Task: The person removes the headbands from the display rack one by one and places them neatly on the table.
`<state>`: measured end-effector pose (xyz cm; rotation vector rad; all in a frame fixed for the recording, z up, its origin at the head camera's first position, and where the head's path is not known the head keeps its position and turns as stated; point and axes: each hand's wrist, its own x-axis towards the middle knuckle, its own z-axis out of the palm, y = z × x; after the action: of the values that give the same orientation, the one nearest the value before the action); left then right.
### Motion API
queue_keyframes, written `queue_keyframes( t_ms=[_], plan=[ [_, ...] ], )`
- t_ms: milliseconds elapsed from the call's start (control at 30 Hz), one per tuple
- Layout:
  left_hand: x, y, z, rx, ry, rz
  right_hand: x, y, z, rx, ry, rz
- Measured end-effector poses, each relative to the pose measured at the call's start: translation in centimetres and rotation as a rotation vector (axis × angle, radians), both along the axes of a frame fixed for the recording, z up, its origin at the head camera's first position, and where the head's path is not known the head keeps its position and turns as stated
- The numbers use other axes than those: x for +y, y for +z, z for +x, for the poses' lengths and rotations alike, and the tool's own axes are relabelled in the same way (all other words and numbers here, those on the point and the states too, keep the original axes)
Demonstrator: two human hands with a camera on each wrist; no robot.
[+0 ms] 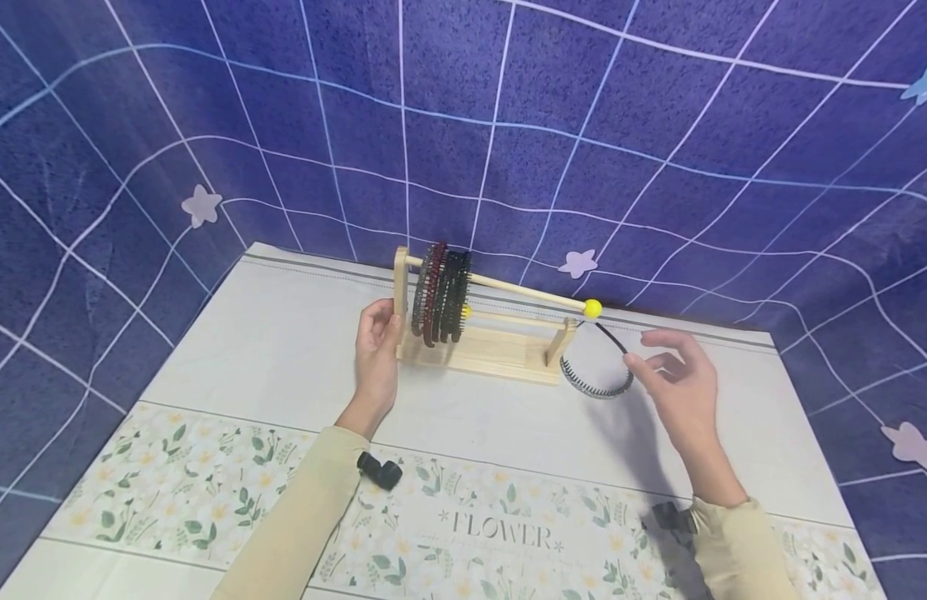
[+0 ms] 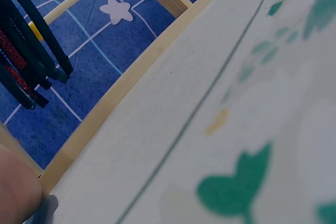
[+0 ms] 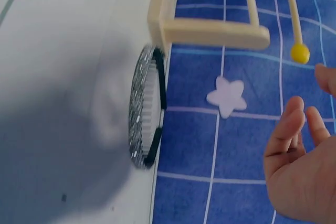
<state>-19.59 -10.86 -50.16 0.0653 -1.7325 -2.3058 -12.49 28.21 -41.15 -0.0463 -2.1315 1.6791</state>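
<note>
A wooden rack (image 1: 501,354) stands on the table, its left post (image 1: 401,287) gripped by my left hand (image 1: 377,346). Several toothed headbands (image 1: 452,296), dark ones and a red one, hang bunched near that post. From the post's top an upper rod (image 1: 519,289) slants right to a free end with a yellow ball (image 1: 593,308). A sparkly silver-and-black headband (image 3: 144,108) rests on the table by the short right post (image 3: 215,32). My right hand (image 3: 302,166) hovers beside it with loosely bent fingers, apart from headband and ball in the right wrist view.
Under the rack lies a white tablecloth (image 1: 463,417) with a floral band and the word FLOWER. A lower rod (image 1: 519,318) runs to the right post. Behind the table hangs a blue gridded cloth (image 1: 448,150) with pale stars.
</note>
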Motion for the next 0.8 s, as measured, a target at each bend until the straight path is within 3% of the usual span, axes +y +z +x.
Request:
queue_keyframes(
  t_ms=[367,800],
  plan=[
    [0.0,-0.1,-0.2,0.001,0.003,0.01,-3.6,0.5,0.3,0.053,0.104,-0.162],
    [0.0,0.0,-0.1,-0.011,0.0,0.013,-7.9,0.3,-0.1,0.02,0.231,-0.211]
  ],
)
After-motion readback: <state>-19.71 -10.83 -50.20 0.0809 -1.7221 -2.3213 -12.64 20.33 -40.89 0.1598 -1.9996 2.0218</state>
